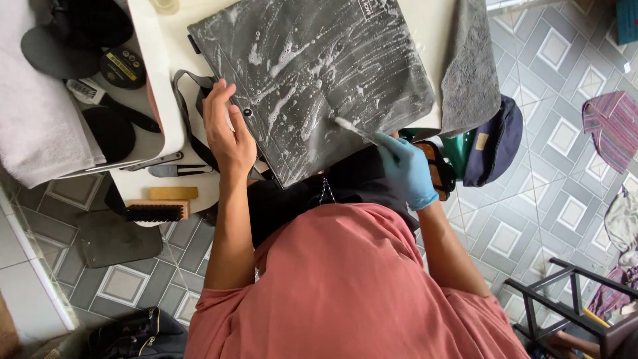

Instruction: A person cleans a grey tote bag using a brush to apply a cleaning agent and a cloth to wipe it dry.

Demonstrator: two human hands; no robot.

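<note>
Scrub step: your bare left hand [229, 129] lies flat, open, pinning the soapy dark grey fabric bag [312, 80] at table centre, gloved right hand [407, 169] grips a small white brush [355, 129] at 5 o'clock; next stroke likely needs steady pressure.

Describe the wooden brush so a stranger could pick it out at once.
Start at the white table that bears the soapy dark bag, then go to its edge beyond the bare left hand. The wooden brush lies there on its side, black bristles showing. A yellowish block lies beside it.
</note>
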